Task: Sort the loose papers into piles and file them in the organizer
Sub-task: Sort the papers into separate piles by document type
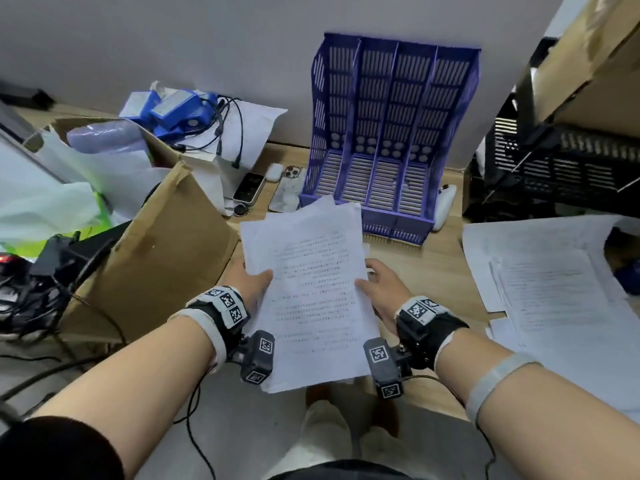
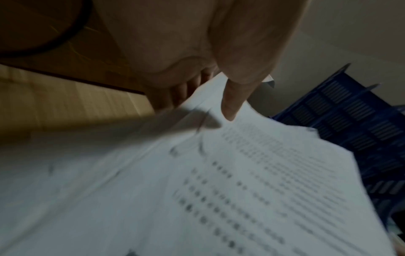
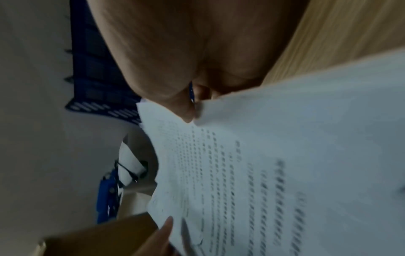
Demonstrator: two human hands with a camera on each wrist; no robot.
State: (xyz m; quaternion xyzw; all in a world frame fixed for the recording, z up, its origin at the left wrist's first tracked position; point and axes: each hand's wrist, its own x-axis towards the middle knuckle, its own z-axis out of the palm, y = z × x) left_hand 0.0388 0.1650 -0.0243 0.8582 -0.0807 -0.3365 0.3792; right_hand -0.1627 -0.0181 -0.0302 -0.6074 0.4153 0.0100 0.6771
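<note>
We hold a stack of papers [image 1: 311, 292] up in the air over the front edge of the desk [image 1: 436, 258], right in front of us. Our left hand [image 1: 251, 282] holds the left side of the stack, with the thumb on top and the other fingers under it. Our right hand [image 1: 381, 285] holds the right side the same way, thumb on top of the page. So both hands are gripping the same stack, one on each long side. The stack is longer than it is wide, and its long way points away from us, straight at the purple organizer [image 1: 391, 133]. The far end of the papers is very near the front of the organizer, close to its left slots. All the slots look empty. We think the next move is to tip the stack up and slide it forward into a slot, and both hands are about the same way from it. More papers [image 1: 554, 306] lie flat on the desk to our right, well apart from the stack. A brown cardboard box [image 1: 156, 254] sits just to the left of our left hand.
</note>
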